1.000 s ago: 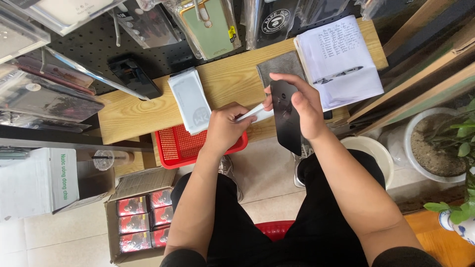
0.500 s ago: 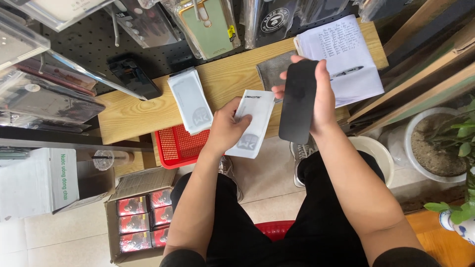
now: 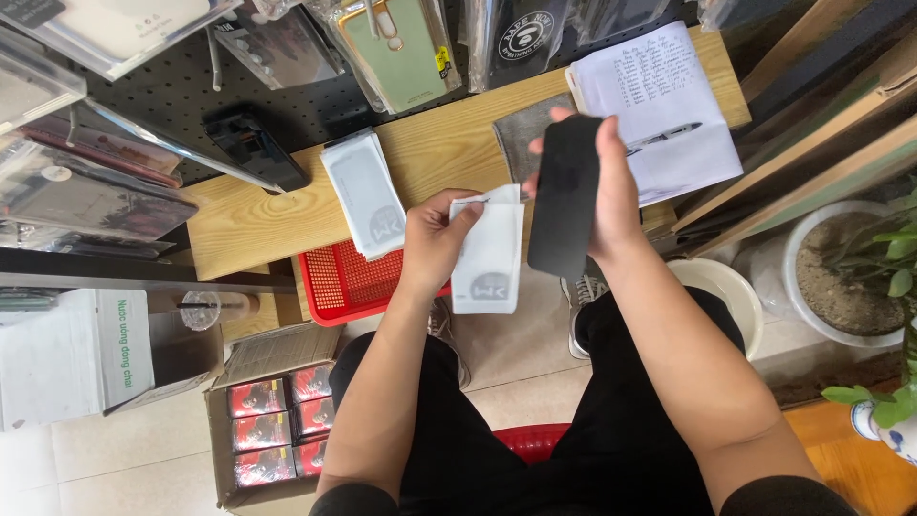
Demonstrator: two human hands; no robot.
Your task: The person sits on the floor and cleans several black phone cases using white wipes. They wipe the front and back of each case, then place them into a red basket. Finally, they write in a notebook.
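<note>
Bare forearms, short black sleeves at the bottom edge, black shorts, and grey laced sneakers.

bright, even daylight; soft shadows under the wooden shelf (image 3: pixel 287 220); glare on hanging plastic packs (image 3: pixel 115 29); sharp focus.

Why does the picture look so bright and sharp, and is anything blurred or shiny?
Head view: soft even daylight, hardly any shadows on the wooden bench; the left hand with its white sleeve and the right hand with the black phone are sharp; glare streaks the clear packets hanging left; edges bend slightly from the wide lens.
</note>
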